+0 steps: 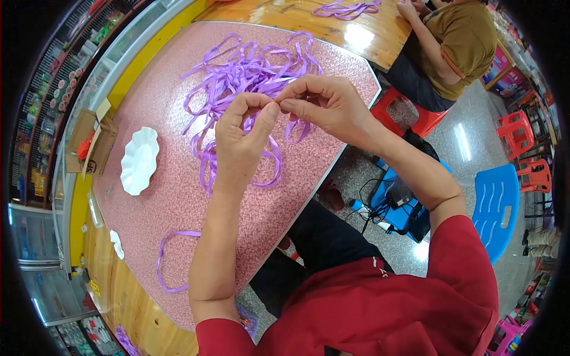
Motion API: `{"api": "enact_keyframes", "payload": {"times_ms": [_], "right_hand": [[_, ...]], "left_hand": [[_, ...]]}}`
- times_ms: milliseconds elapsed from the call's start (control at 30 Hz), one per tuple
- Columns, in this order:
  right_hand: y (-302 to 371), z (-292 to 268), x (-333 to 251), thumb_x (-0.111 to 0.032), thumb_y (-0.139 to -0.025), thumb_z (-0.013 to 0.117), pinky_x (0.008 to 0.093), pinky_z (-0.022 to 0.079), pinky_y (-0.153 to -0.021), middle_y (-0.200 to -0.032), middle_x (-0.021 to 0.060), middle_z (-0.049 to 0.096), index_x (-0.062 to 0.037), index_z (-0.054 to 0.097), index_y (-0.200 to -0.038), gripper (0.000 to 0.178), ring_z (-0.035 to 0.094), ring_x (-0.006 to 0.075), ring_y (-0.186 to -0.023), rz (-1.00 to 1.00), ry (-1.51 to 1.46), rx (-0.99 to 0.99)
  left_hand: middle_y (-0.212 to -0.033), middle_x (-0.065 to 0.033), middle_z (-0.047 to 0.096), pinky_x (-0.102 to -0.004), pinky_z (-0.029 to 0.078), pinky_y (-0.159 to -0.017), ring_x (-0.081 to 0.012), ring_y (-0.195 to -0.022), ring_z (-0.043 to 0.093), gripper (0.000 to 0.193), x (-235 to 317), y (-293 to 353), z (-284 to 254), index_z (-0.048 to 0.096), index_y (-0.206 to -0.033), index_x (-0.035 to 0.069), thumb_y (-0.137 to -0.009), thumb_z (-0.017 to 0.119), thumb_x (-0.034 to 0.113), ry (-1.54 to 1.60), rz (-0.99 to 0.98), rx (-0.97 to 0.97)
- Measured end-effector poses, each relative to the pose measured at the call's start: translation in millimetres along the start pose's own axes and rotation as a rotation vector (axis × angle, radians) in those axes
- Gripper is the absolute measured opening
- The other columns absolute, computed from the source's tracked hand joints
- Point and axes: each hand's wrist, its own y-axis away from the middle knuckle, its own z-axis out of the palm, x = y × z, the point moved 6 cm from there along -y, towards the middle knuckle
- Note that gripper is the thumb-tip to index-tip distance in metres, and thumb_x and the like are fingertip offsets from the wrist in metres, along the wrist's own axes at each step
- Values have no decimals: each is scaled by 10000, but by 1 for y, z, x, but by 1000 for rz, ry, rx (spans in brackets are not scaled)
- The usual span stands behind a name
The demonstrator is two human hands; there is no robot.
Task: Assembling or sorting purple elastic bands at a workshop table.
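Note:
My left hand (240,133) and my right hand (329,110) meet fingertip to fingertip above the table, thumbs and forefingers pinched. Between them is a purple ribbon (298,132), mostly covered by my fingers; part of it shows just under my right hand. Behind and beneath both hands spreads a tangled heap of purple ribbons (237,74), with several loops trailing toward me. A separate ribbon loop (160,261) lies on the tabletop left of my left forearm. Where the pinched piece ends cannot be made out.
The pink speckled table (142,219) carries a white scalloped dish (140,160) on the left, near an open cardboard box (95,142). Across from me another person (457,47) sits at a wooden table (285,15) with purple ribbons. Blue chair (497,207) and red stools (409,113) stand at right.

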Motion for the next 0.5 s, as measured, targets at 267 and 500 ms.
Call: {"api": "enact_keyframes", "payload": {"times_ms": [267, 500], "right_hand": [[-1, -2, -2, -97, -945, 687, 208, 522, -673, -886, 19, 697, 2, 700, -1089, 175, 641, 52, -782, 22, -72, -16], [0, -4, -21, -83, -931, 697, 229, 528, -670, -888, 0, 698, -25, 727, -1026, 116, 662, 68, -813, -297, 301, -32]], "left_hand": [[-958, -53, 695, -229, 500, -798, -107, -910, 648, 147, -11, -2, -3, 671, -1050, 13, -964, 627, 124, 53, -51, -102], [-932, -56, 705, -249, 492, -820, -100, -898, 636, 160, -9, -3, -1, 694, -1020, -15, -960, 641, 124, 122, -97, -99]]}}
